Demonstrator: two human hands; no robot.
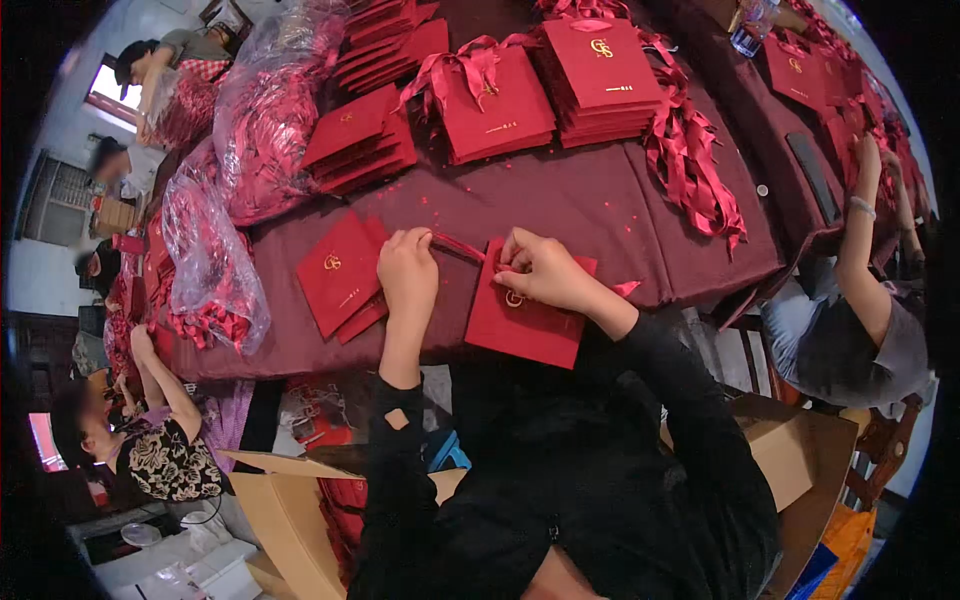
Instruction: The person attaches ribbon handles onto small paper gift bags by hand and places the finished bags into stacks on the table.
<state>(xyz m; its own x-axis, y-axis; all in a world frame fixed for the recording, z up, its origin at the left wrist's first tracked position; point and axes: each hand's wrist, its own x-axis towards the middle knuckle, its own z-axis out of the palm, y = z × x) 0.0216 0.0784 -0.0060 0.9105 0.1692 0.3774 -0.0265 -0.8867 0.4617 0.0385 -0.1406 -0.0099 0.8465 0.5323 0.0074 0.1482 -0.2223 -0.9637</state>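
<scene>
A red paper gift bag (pixel 528 330) with a gold logo lies tilted at the table's front edge, close to my body. My left hand (pixel 408 265) is closed on a red ribbon (pixel 460 247) that runs taut to the bag's upper edge. Thumb and fingers of my right hand (pixel 548 270) pinch the ribbon where it meets the bag; the exact contact is partly hidden. A ribbon end pokes out beyond the bag's right side. Left of my left hand, a few flat red bags (pixel 340 275) lie overlapped.
Stacks of red bags (pixel 605 75) and loose ribbons (pixel 690 170) lie across the dark red tablecloth (pixel 560 205). Clear plastic sacks of ribbon (pixel 265 150) stand at left. An open cardboard box (pixel 285 520) is below. Other people work at both sides; a black phone-like object (pixel 812 177) lies right.
</scene>
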